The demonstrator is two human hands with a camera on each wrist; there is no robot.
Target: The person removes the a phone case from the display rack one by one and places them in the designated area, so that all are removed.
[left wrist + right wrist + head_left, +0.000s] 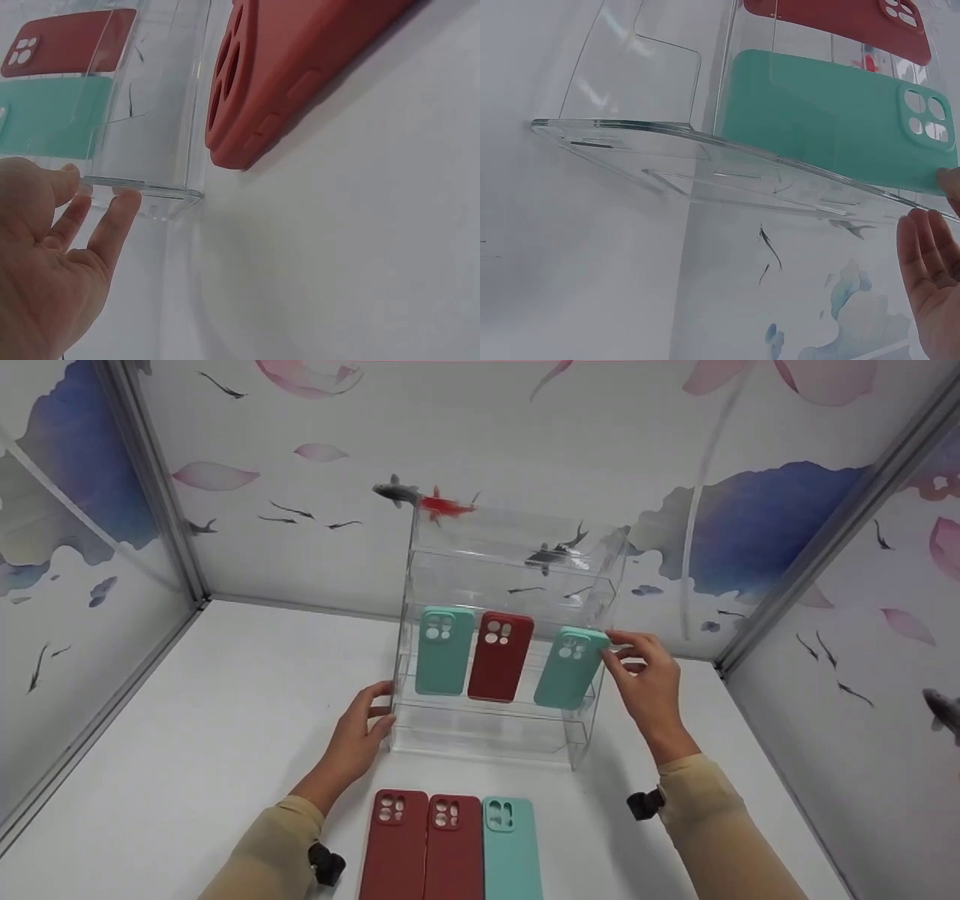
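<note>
Two matte red phone cases (395, 855) and one turquoise phone case (513, 859) lie before the front edge of a clear acrylic tiered stand (480, 735). The left hand (360, 736) pinches its left edge; the right hand (646, 684) pinches the rightmost shelved turquoise case (570, 673) by its top-right corner.

Around the clear acrylic tiered rack (480, 742), the person's left hand (361, 736) blocks nine o'clock and the right hand (649, 682) blocks three. On the middle shelf, a usable gap separates the dark-red rectangular phone case (500, 667) from the mint-green phone case (568, 675) at its three o'clock; toward nine, only a slit precedes the other mint-green case (444, 664). At twelve, upper tiers (517, 536) lie free, though their transparent edges are hard to judge. At six, a strip of white tabletop (465, 776) gives passage before three flat phone cases (454, 855).
</note>
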